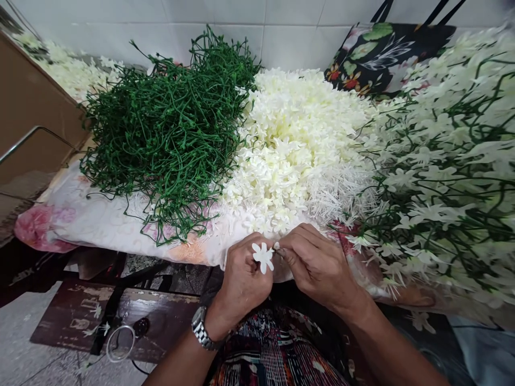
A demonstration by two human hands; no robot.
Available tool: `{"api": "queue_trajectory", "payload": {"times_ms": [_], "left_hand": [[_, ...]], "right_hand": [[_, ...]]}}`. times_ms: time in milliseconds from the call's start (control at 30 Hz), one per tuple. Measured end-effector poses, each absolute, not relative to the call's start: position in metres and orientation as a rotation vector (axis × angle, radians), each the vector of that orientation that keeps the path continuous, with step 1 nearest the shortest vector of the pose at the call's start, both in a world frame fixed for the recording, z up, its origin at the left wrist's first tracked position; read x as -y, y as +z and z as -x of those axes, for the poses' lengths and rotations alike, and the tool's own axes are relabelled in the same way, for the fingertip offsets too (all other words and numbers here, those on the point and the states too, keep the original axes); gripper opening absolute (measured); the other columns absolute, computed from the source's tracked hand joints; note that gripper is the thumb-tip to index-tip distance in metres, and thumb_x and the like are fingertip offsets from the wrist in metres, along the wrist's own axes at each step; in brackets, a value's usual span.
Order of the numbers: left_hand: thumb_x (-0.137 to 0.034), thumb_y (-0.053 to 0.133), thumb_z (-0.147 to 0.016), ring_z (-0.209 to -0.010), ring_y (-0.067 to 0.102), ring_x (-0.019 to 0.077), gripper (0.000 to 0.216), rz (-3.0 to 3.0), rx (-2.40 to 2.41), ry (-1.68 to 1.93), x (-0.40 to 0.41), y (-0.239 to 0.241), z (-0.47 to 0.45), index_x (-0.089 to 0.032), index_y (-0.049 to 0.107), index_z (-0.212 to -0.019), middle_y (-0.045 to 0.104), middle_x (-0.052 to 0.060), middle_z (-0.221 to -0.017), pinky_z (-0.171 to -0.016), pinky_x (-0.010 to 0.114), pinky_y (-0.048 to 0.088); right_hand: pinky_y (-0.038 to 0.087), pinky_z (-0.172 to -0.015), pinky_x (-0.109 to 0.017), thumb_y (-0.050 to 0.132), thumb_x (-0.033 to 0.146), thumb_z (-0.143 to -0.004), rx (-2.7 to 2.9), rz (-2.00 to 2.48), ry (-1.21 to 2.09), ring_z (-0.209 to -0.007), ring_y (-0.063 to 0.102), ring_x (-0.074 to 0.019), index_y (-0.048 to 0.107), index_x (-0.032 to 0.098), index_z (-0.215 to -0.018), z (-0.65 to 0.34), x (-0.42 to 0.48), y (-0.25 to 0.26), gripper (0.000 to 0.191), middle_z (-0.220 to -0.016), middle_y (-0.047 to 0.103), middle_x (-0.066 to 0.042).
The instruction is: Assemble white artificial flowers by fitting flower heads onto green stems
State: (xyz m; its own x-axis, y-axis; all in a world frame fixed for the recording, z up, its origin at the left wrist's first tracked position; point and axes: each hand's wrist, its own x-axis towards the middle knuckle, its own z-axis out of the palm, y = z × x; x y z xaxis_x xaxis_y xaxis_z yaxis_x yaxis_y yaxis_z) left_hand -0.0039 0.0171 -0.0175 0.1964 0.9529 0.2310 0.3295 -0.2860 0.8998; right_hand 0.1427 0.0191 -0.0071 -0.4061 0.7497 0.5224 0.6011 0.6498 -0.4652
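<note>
My left hand is closed, with a white artificial flower showing at its thumb side. My right hand is pinched close beside it, and a small whitish tip shows at its fingertips; what exactly it grips is too small to tell. Just beyond both hands lies a heap of loose white artificial blossoms, with thin white strands at its right. Green plastic stems form a tangled pile to the left. On the right are white flowers on green stems.
A floral cloth covers the work surface. Behind stands a black floral bag against the tiled wall. A brown cardboard box is at far left. Below, a dark wooden bench carries a clear ring.
</note>
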Motion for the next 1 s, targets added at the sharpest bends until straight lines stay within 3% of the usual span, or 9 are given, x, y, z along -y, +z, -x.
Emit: {"api": "queue_trajectory", "payload": {"times_ms": [200, 367, 500, 600, 1000], "left_hand": [[-0.009, 0.048, -0.075, -0.054, 0.049, 0.0108, 0.017, -1.624, -1.119, 1.098, -0.018, -0.013, 0.009, -0.016, 0.058, -0.063, 0.053, -0.001, -0.059, -0.051, 0.022, 0.039], [-0.011, 0.050, -0.075, -0.054, 0.051, 0.0104, 0.016, -1.563, -1.130, 1.110, -0.018, -0.014, 0.010, -0.016, 0.063, -0.066, 0.057, -0.001, -0.061, -0.049, 0.020, 0.040], [-0.010, 0.050, -0.074, -0.056, 0.055, 0.0112, 0.017, -1.589, -1.145, 1.129, -0.017, -0.014, 0.010, -0.016, 0.064, -0.066, 0.060, 0.000, -0.062, -0.051, 0.020, 0.042], [-0.009, 0.050, -0.075, -0.056, 0.054, 0.0109, 0.017, -1.625, -1.138, 1.124, -0.016, -0.013, 0.010, -0.016, 0.064, -0.067, 0.060, 0.000, -0.062, -0.051, 0.020, 0.043], [-0.001, 0.042, -0.068, -0.051, 0.045, 0.0110, 0.021, -1.899, -1.109, 1.127, -0.016, -0.016, 0.004, -0.018, 0.051, -0.061, 0.046, -0.003, -0.055, -0.049, 0.021, 0.034]], "right_hand": [[0.046, -0.065, -0.030, 0.051, 0.015, -0.088, 2.133, 1.113, 0.389, -0.074, 0.056, -0.0172, 0.057, 0.017, -0.092, -0.153, -0.012, 0.000, 0.008, -0.077, 0.063, -0.005], [0.050, -0.073, -0.033, 0.058, 0.026, -0.085, 2.093, 1.195, 0.368, -0.086, 0.060, -0.0205, 0.057, 0.017, -0.107, -0.164, -0.006, 0.008, 0.023, -0.094, 0.063, -0.009], [0.049, -0.068, -0.030, 0.055, 0.014, -0.084, 2.052, 1.159, 0.289, -0.077, 0.059, -0.0167, 0.061, 0.018, -0.091, -0.162, -0.005, 0.010, 0.010, -0.081, 0.062, -0.005], [0.048, -0.063, -0.028, 0.052, 0.011, -0.084, 2.074, 1.118, 0.291, -0.070, 0.058, -0.0150, 0.061, 0.017, -0.082, -0.157, -0.007, 0.008, 0.012, -0.074, 0.062, -0.004], [0.048, -0.060, -0.027, 0.046, 0.007, -0.086, 2.120, 1.078, 0.291, -0.067, 0.054, -0.0146, 0.057, 0.017, -0.080, -0.153, -0.011, -0.005, 0.016, -0.070, 0.058, -0.004]]}}
